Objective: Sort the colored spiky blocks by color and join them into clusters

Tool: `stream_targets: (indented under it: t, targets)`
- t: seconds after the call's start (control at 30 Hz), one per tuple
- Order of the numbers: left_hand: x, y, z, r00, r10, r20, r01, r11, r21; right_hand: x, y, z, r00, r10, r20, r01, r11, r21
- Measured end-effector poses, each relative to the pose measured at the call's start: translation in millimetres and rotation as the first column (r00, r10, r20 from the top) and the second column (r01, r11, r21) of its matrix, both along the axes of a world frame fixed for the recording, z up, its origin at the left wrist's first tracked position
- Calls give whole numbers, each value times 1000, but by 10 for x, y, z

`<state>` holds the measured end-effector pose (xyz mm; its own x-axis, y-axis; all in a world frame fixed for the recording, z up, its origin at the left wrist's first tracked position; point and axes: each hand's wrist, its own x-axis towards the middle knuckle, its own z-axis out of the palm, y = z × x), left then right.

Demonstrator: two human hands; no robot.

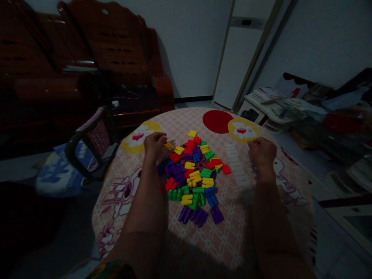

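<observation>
A heap of plastic building blocks (200, 165) in red, yellow, green, blue and purple lies in the middle of the round table. My left hand (155, 145) is above the heap's left edge with its fingers curled together; whatever they may hold is hidden. Just right of those fingertips is a yellow block (168, 146). On the far side of the heap, my right hand (264, 152) is closed, thumb and fingers drawn together, and its inside cannot be seen. Between the heap and this hand runs a pale, white row of pieces (236, 164), too dim to make out clearly.
A patterned cloth (215, 248) covers the table. A chair with a pink woven back (99, 135) stands close on the left. Behind it is a carved wooden sofa (110, 50). To the right, a low white cabinet (269, 108) carries papers and clutter.
</observation>
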<state>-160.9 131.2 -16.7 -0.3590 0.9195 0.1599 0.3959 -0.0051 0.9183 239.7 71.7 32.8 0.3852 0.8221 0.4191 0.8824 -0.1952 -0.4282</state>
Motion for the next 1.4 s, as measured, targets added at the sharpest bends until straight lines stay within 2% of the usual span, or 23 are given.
stream_targets:
  t: [0.03, 0.1, 0.17, 0.27, 0.4, 0.5, 0.57, 0.7, 0.77, 0.87, 0.97, 1.03, 1.1, 1.13, 1.2, 1.3, 1.33, 1.4]
  targets:
    - [-52, -39, 66, 997, -32, -77, 29, 999, -36, -97, 11, 15, 994, 103, -36, -103, 995, 18]
    - [-164, -132, 204, 960, -172, -222, 132, 974, -184, -281, 23, 27, 959, 269, -85, -268, 963, 25]
    - [-256, -237, 322, 884, -361, -296, 231, 889, -396, -424, 22, 23, 929, 357, -99, -361, 932, -21]
    - [-314, -387, 415, 794, -528, -300, 269, 749, -605, -542, 11, 10, 914, 399, -75, -406, 904, -137]
    - [-243, -486, 388, 747, -604, -278, 294, 675, -677, -629, -5, -24, 922, 385, -32, -382, 898, -218]
    - [-103, -463, 311, 683, -682, -261, 406, 651, -641, -722, -11, -82, 908, 416, -50, -413, 869, -275]
    - [16, -422, 251, 658, -706, -262, 482, 662, -574, -791, -7, -140, 885, 457, -88, -461, 831, -311]
    - [279, -352, 151, 702, -676, -224, 548, 714, -435, -892, 20, -262, 808, 538, -238, -588, 755, -290]
    - [412, -346, 138, 706, -689, -163, 613, 710, -348, -910, 35, -302, 766, 557, -321, -635, 734, -241]
    - [599, -389, 181, 676, -737, -3, 720, 662, -205, -904, 47, -309, 737, 557, -383, -651, 738, -177]
    - [742, -469, 271, 567, -783, 255, 821, 562, -99, -902, 34, -261, 753, 561, -343, -634, 758, -154]
    - [794, -509, 327, 489, -774, 402, 853, 522, -33, -920, 13, -220, 740, 597, -311, -652, 750, -113]
    - [798, -513, 360, 476, -754, 453, 840, 542, 18, -954, -11, -190, 688, 661, -299, -705, 706, -61]
    - [781, -499, 363, 505, -741, 444, 816, 576, 34, -972, -22, -182, 657, 695, -293, -735, 677, -42]
    - [706, -441, 340, 622, -681, 387, 725, 688, 44, -998, -39, -181, 600, 751, -275, -788, 614, -41]
    - [510, -324, 243, 839, -459, 293, 471, 882, 33, -994, -50, -197, 529, 806, -267, -845, 531, -70]
    - [430, -290, 203, 891, -366, 269, 372, 928, 31, -981, -49, -200, 510, 815, -275, -856, 512, -71]
    - [270, -240, 124, 955, -196, 221, 197, 980, 18, -946, -44, -197, 492, 822, -286, -866, 495, -68]
